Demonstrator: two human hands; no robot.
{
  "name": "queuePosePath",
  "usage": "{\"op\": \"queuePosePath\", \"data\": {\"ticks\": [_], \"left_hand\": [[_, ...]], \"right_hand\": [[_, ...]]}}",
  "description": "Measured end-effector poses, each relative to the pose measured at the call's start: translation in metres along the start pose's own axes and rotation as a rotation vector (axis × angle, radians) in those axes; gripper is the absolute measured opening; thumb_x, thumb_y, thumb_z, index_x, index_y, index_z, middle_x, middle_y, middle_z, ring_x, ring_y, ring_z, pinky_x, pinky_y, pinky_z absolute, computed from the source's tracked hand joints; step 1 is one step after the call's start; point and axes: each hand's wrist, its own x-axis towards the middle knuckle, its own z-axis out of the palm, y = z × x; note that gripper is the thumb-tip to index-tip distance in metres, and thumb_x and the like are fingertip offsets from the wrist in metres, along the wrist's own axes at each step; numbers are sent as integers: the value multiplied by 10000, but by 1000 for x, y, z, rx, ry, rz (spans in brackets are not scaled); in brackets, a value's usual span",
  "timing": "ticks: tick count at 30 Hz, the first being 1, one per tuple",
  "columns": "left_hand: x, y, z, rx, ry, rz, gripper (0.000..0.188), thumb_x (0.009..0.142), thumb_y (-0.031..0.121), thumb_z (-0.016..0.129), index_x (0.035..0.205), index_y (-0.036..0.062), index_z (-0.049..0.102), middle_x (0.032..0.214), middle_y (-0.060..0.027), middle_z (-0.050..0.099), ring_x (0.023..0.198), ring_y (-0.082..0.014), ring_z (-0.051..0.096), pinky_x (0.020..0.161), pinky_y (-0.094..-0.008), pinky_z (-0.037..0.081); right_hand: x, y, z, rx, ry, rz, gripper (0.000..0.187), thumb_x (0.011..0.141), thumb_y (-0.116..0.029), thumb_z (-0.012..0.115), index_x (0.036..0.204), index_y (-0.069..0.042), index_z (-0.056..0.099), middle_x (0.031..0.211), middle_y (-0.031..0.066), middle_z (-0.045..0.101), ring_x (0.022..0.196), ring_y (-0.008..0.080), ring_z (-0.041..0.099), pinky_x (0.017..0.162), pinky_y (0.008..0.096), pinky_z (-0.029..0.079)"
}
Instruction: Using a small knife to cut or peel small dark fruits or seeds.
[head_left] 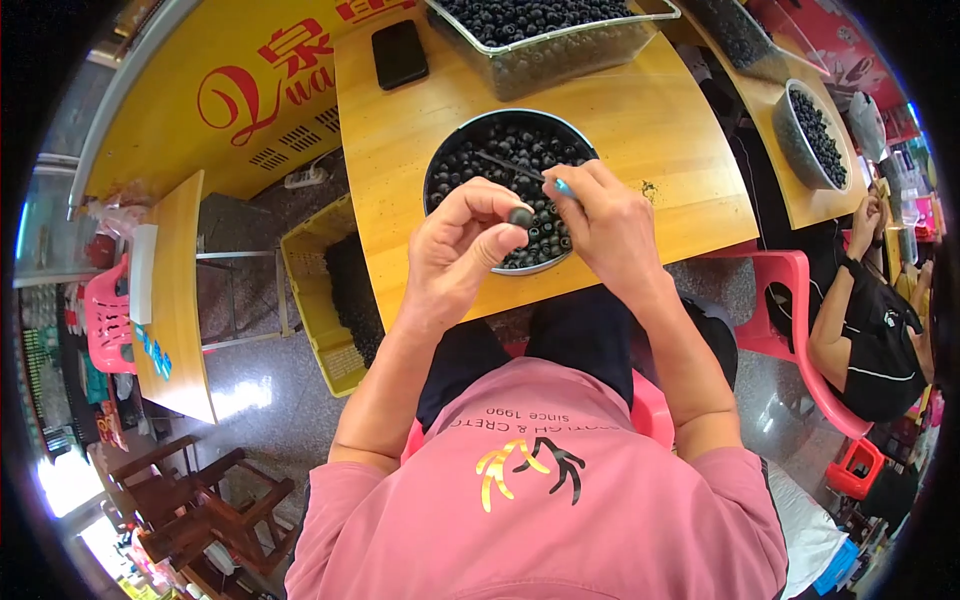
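Note:
Between thumb and fingertips, my left hand [460,245] pinches a small dark round ball [520,217], about olive-sized; its exact kind is unclear. My right hand [610,220] is closed around the turquoise handle of a small knife [512,164]. The thin blade points to the left, above the bowl and apart from the ball. Below both hands stands a round metal bowl [436,150] filled with many similar dark balls [545,150], several showing pale rings or holes. Part of the bowl's near side is hidden by my hands.
Farther back on the wooden table [690,170] are a large clear tub [530,72] of dark balls and a black phone [399,54]. A yellow crate [325,340] with dark bits stands on the floor at left. At right, another person [850,320] sits by a second tub [800,150].

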Motion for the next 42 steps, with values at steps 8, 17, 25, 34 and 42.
{"op": "queuePosePath", "data": {"ticks": [8, 17, 25, 34, 42], "left_hand": [[-22, 12, -56, 468, 481, 27, 160, 903, 19, 655, 1062, 9, 633, 943, -4, 638, 855, -60, 589, 773, -204, 486], [-72, 27, -136, 1147, 678, -6, 190, 873, 56, 689, 1047, 15, 624, 940, -30, 583, 795, -96, 546, 722, -230, 474], [27, -8, -37, 1066, -93, 71, 144, 829, 95, 690, 940, 28, 628, 856, -113, 609, 795, -268, 620, 690, -346, 495], [55, -33, -12, 1275, -202, 29, 178, 803, 127, 715, 933, 50, 622, 852, -88, 610, 818, -238, 623, 697, -354, 495], [31, -4, 2, 512, -14, 7, 160, 835, 15, 678, 992, 2, 651, 875, -49, 574, 689, -98, 536, 603, -246, 441]], "right_hand": [[5, 8, -8, 328, 101, 148, 182, 940, -113, 623, 1030, 42, 654, 930, 117, 692, 792, 158, 649, 717, 269, 502], [-11, 25, -11, 361, 15, 302, 230, 950, -166, 628, 1052, 36, 664, 878, 95, 679, 782, 133, 629, 710, 261, 493], [-16, 23, -14, 399, 45, 287, 235, 950, -174, 629, 1062, 30, 663, 866, 92, 678, 772, 132, 626, 711, 259, 493], [-22, 25, -22, 479, 71, 286, 237, 962, -177, 613, 1068, 32, 655, 850, 72, 668, 784, 122, 627, 722, 253, 494], [-6, -1, -8, 920, -58, 483, 239, 935, -170, 662, 1092, 10, 654, 893, 12, 652, 828, 75, 601, 755, 217, 478]]}}
